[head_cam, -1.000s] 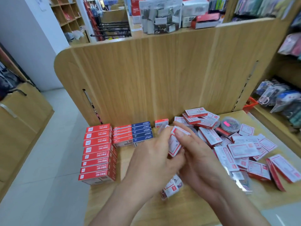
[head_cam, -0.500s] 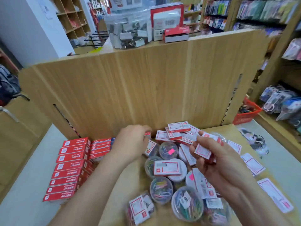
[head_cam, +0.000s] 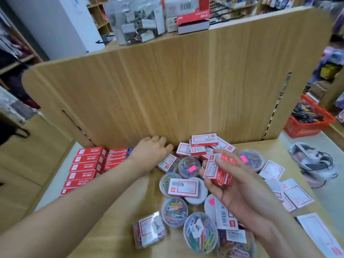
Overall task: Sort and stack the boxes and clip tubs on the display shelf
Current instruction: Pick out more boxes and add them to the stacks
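My right hand (head_cam: 229,185) grips a small stack of red-and-white boxes (head_cam: 217,171), held up above the heap of loose boxes and round clip tubs (head_cam: 189,166) in the middle of the shelf (head_cam: 130,205). My left hand (head_cam: 150,152) is stretched forward and down at the back panel (head_cam: 167,86), knuckles up and fingers curled under; whether it is gripping anything I cannot tell, since the palm side is hidden. The neat rows of red boxes (head_cam: 86,166) lie to the left of both hands, with thinner red boxes (head_cam: 116,158) just behind them against the panel, their long sides running left to right. The stack in my right hand is tilted, so its long side does not line up with those rows. My left hand is the nearer one to the rows, just beside their right end, while my right hand sits across the heap, well apart from them. As I judge it, the held boxes have to travel left over the tubs and be turned level before they can join a row.
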`<action>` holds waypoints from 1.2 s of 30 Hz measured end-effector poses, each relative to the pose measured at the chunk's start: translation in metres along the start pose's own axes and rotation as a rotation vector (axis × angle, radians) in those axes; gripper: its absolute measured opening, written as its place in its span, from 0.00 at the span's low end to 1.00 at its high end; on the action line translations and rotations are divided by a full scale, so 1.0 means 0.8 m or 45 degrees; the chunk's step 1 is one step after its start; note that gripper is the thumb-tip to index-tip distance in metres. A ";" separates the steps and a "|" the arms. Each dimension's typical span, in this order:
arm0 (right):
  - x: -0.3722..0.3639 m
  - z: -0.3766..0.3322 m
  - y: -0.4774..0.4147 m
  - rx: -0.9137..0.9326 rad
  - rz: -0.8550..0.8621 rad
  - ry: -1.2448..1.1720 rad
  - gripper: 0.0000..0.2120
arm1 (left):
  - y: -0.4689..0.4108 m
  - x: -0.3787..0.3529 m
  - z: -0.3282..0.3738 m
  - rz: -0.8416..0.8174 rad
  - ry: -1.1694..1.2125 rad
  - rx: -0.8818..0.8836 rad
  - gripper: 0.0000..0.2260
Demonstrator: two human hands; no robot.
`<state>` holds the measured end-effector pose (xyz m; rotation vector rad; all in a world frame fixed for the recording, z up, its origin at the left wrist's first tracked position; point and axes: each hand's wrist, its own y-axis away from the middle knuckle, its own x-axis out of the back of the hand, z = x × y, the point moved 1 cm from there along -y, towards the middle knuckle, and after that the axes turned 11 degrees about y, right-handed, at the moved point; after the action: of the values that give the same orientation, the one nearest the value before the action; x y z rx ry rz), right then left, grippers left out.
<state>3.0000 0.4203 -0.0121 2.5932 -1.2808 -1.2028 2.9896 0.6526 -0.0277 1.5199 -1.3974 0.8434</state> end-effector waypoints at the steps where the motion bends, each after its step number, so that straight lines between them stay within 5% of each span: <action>1: 0.000 0.000 0.000 -0.007 -0.003 0.008 0.13 | 0.000 -0.003 -0.003 0.052 -0.035 -0.026 0.23; 5: 0.002 -0.001 -0.001 -0.013 0.001 0.044 0.13 | 0.001 -0.018 -0.004 0.304 0.015 -0.156 0.13; 7: 0.002 -0.001 -0.002 -0.013 0.004 0.058 0.11 | 0.003 -0.017 -0.010 0.456 0.185 -0.046 0.12; 9: 0.002 0.002 -0.003 -0.024 0.002 0.064 0.10 | 0.011 -0.006 -0.020 0.657 0.710 0.271 0.13; 11: -0.001 0.003 -0.006 -0.041 -0.003 0.050 0.10 | 0.030 0.022 -0.015 0.776 1.676 0.542 0.16; 12: -0.004 0.004 -0.007 -0.047 -0.006 0.035 0.10 | 0.042 0.040 -0.005 0.856 2.096 0.531 0.17; 14: -0.013 0.004 -0.008 -0.042 -0.032 0.015 0.12 | 0.067 0.068 0.019 0.981 2.473 0.344 0.15; 18: -0.031 0.004 -0.006 0.044 -0.116 -0.053 0.17 | 0.090 0.081 0.058 0.988 2.573 0.116 0.13; 25: -0.034 0.009 -0.004 0.071 -0.159 -0.039 0.15 | 0.100 0.087 0.063 0.921 2.626 0.212 0.07; 30: -0.032 0.008 0.000 0.021 -0.267 0.015 0.23 | 0.091 0.102 0.046 0.496 2.580 0.118 0.15; 36: -0.031 0.006 0.004 0.003 -0.299 0.009 0.24 | 0.076 0.101 0.053 0.560 2.518 0.225 0.11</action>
<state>2.9855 0.4362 0.0011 2.8099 -0.9977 -1.2197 2.9373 0.5835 0.0394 -0.0700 -0.0455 1.8797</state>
